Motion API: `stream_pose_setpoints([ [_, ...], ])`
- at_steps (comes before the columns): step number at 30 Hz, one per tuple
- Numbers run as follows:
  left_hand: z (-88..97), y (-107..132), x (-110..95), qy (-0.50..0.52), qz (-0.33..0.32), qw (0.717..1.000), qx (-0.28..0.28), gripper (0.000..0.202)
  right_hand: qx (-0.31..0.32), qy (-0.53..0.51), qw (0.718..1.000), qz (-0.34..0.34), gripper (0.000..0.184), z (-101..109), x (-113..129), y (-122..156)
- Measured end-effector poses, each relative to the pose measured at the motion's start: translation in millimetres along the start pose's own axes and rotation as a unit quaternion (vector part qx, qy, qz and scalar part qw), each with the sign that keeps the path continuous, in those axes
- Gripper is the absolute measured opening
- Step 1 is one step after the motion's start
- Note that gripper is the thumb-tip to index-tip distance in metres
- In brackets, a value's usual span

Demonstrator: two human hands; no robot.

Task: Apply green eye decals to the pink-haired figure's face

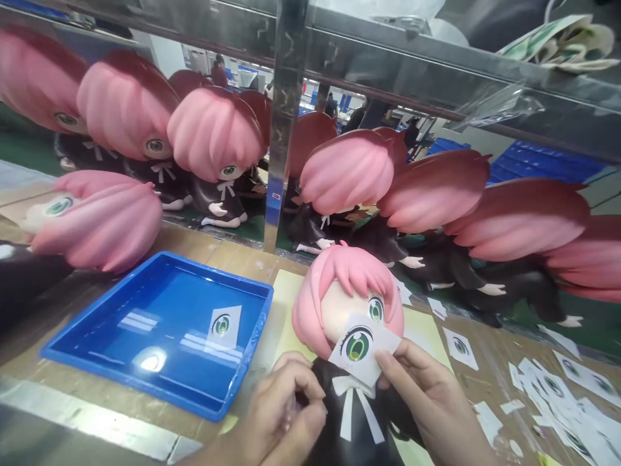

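Between finger and thumb, my right hand holds a small white eye decal sheet printed with a green eye. The sheet hangs in front of the pink-haired figure, covering the lower part of its face. One green eye shows on the figure above the sheet. My left hand is beside the figure's black-clothed body, fingers curled in towards the thumb; whatever they may hold is hidden. To the left, a blue tray holds clear liquid, with another eye decal lying in it.
Loose eye decals and paper scraps cover the bench on the right. Another figure lies on its side behind the tray. Several similar figures line the back, below a metal shelf with an upright post.
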State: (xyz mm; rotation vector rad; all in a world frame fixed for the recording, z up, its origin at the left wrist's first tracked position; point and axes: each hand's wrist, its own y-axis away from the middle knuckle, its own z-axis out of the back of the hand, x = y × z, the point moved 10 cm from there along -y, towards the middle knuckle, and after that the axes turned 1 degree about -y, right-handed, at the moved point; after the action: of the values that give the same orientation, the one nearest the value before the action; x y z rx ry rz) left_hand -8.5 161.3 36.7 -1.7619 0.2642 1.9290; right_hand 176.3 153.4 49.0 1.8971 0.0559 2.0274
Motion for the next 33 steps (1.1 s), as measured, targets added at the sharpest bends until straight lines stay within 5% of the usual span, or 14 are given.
stream_pose_setpoints([
  [6,-29.2,-21.1,-38.0,0.111,-0.131,0.985,0.001,0.019,0.004,0.01,1.0,-0.005,0.051,36.1,-7.4,-12.7],
  [12,-10.4,-69.9,-7.3,-0.03,-0.075,0.982,-0.171,0.021,0.034,0.013,0.999,-0.031,0.054,56.4,-19.2,-36.4],
  [17,-23.5,-100.2,6.0,-0.084,-0.058,0.982,-0.156,0.032,0.037,0.026,0.999,-0.009,0.061,62.5,-21.9,-50.1],
  [33,-32.7,-116.3,-4.7,-0.141,-0.028,0.971,-0.19,0.041,-0.018,0.042,0.998,-0.054,0.054,69.9,-9.8,-48.0],
])
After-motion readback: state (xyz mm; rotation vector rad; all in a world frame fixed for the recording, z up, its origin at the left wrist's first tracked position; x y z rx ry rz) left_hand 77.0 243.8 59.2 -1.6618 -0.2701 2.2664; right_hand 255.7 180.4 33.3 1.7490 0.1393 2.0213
